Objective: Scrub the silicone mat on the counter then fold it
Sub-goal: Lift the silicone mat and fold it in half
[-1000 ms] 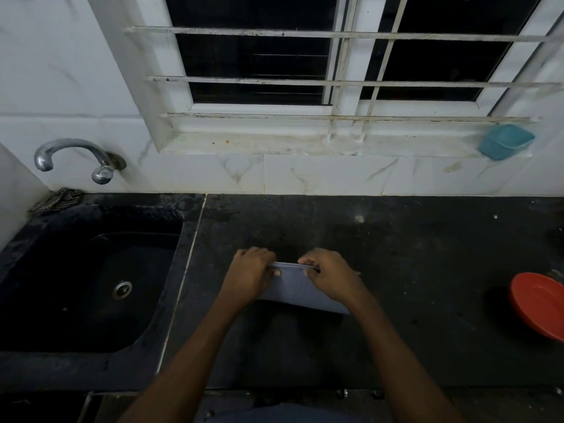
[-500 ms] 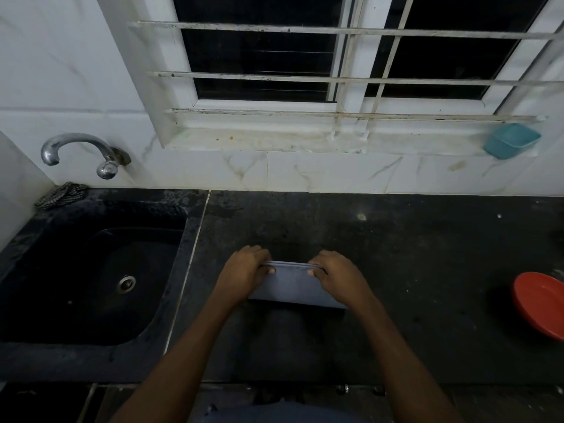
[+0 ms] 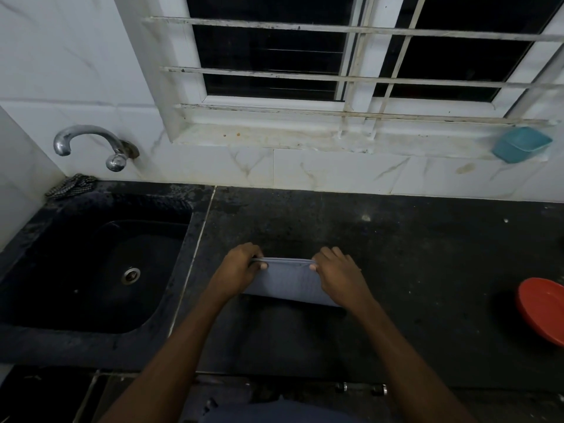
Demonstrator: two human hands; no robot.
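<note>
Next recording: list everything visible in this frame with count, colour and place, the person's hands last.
silicone mat: one, grey-blue, apparently folded over, mid-counter between the hands
counter: one, black speckled, right of the sink
sink: one, black, left
tap: one, chrome, on the wall above the sink
cloth: one, dark checked, behind the sink's back left corner
tub: one, teal, on the window sill, right
bowl: one, red, counter's right edge, partly cut off
window: one, white bars, dark panes
left hand: pinches the mat's far edge
right hand: pinches the same edge
</note>
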